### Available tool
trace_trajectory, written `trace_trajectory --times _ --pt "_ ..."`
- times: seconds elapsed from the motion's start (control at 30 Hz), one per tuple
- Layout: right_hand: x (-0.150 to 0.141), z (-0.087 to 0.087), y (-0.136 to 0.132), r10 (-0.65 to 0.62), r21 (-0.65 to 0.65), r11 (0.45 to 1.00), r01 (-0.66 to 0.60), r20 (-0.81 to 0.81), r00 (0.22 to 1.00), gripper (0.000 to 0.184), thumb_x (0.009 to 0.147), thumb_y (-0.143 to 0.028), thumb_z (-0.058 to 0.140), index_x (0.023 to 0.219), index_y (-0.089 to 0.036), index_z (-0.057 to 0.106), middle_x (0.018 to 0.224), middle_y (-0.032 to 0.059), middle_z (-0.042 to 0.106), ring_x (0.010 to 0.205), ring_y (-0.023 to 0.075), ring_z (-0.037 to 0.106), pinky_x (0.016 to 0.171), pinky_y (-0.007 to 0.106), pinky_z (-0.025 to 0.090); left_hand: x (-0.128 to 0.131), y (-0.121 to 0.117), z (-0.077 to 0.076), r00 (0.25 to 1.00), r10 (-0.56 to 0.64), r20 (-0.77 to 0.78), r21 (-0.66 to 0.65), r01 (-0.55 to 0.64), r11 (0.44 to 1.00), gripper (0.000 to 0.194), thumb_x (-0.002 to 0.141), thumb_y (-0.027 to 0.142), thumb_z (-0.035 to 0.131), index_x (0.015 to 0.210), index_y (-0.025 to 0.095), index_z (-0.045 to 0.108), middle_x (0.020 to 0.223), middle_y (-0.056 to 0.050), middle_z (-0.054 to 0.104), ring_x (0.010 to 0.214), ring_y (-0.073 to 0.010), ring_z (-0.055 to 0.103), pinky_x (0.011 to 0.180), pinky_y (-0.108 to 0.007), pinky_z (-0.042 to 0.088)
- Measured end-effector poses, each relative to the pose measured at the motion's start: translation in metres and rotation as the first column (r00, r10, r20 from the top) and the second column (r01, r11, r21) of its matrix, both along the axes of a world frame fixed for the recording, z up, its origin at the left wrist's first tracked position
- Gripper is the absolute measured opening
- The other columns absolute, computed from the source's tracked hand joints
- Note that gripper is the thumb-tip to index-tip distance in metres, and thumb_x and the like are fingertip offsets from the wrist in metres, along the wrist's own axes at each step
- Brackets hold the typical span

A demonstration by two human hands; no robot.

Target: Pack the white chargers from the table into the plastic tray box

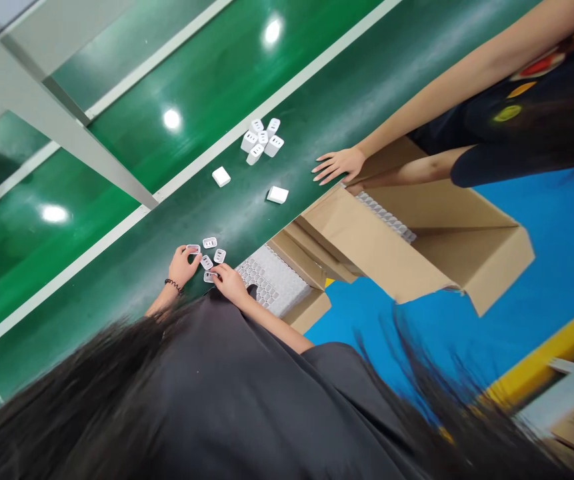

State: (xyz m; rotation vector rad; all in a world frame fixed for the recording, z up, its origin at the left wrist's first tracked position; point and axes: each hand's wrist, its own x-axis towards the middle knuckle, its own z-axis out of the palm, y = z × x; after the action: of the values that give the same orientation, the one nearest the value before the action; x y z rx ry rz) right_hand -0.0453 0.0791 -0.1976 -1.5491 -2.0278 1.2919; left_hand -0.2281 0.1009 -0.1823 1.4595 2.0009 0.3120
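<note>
Left hand [184,267]: narrow, thumb and fingers around one white casing [193,249]
Right hand [229,283]: fingertips upon another casing [209,277] — whether gripping, I cannot tell
Slotted casings [220,255]: three, beside the hands, toward green bench's [131,273] near edge
Carton [311,312]: open, beside that edge

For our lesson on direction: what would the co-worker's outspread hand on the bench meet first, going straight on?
Probably the lone white block nearest that hand, though depth is unclear.
</note>
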Motion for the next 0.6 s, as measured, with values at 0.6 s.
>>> trace_trajectory --times 0.6 --pt "-0.011 0.015 0.005 0.277 -0.029 0.961 -0.276 0.171 0.946 0.023 0.093 -0.021 0.054 0.108 -0.026 0.071 0.113 0.0003 0.069 0.095 0.0151 0.068 0.086 0.023 0.050 -0.003 -0.032 -0.003 0.982 0.185 0.035 -0.040 -0.184 0.982 0.022 0.091 0.037 0.059 0.095 0.017 0.067 0.120 -0.011 0.055 0.071 -0.0105 0.062 0.089 -0.032 0.055"
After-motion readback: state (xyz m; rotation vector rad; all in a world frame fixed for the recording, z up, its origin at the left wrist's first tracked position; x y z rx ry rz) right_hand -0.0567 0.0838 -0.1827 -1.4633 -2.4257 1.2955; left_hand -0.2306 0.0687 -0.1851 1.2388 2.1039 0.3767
